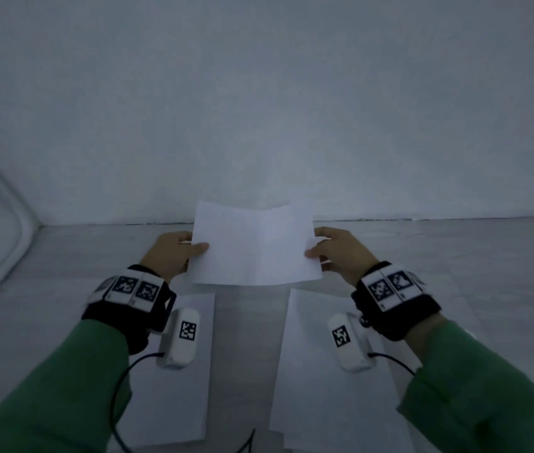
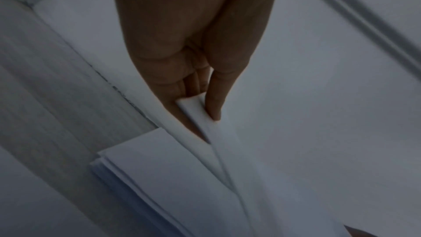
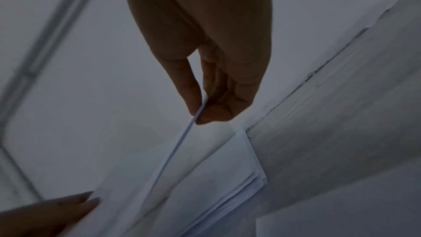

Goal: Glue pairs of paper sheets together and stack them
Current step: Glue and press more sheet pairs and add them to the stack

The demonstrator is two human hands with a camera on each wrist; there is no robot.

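Observation:
I hold a white paper sheet (image 1: 254, 245) in the air above the table, bowed slightly along its middle. My left hand (image 1: 179, 253) pinches its left edge, thumb on top. My right hand (image 1: 331, 253) pinches its right edge the same way. In the left wrist view the left hand (image 2: 198, 107) has thumb and fingers clamped on the sheet's edge (image 2: 193, 107). The right wrist view shows the right hand (image 3: 200, 113) pinching the thin edge of the sheet (image 3: 180, 143). Two paper piles lie below: one at left (image 1: 190, 371), one at right (image 1: 317, 380).
The grey table (image 1: 455, 256) meets a pale wall (image 1: 259, 109) right behind the held sheet. A rounded white frame (image 1: 7, 230) runs along the left side. Black cables (image 1: 118, 403) trail from the wrist cameras over the near table.

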